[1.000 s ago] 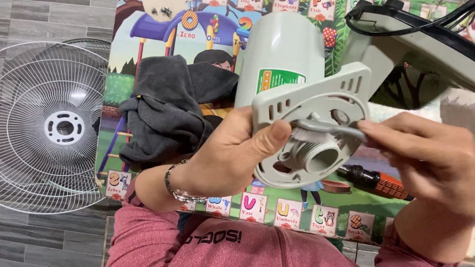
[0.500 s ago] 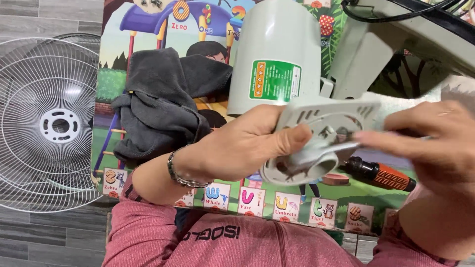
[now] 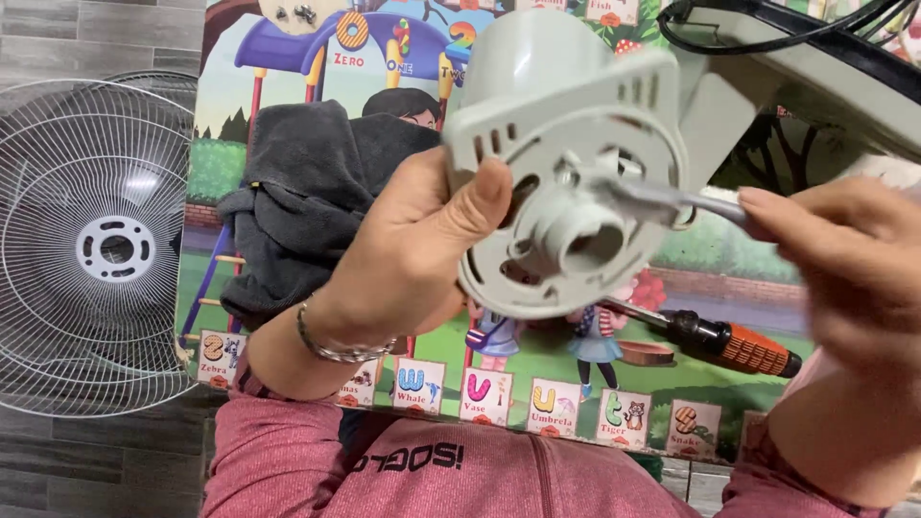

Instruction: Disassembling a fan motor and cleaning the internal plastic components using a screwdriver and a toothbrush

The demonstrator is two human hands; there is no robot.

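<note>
Grey plastic motor housing (image 3: 566, 173): held up above the picture mat (image 3: 403, 374); likely stiff, fairly light, brittle at the vents; best gripped by the rim
Left hand (image 3: 413, 249): clasps the housing's edge
Right hand (image 3: 844, 278): pinches a metal tool (image 3: 662, 200) at the hub
Nearby: orange-handled screwdriver (image 3: 729, 343); dark cloth (image 3: 307, 192); wire fan guard (image 3: 96, 249)

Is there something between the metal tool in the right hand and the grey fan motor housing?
Nothing visible. The right hand holds the metal tool, whose tip already reaches the face of the fan motor housing, gripped by the left hand.

Pale grey housing (image 3: 566, 125), perhaps greenish
</note>
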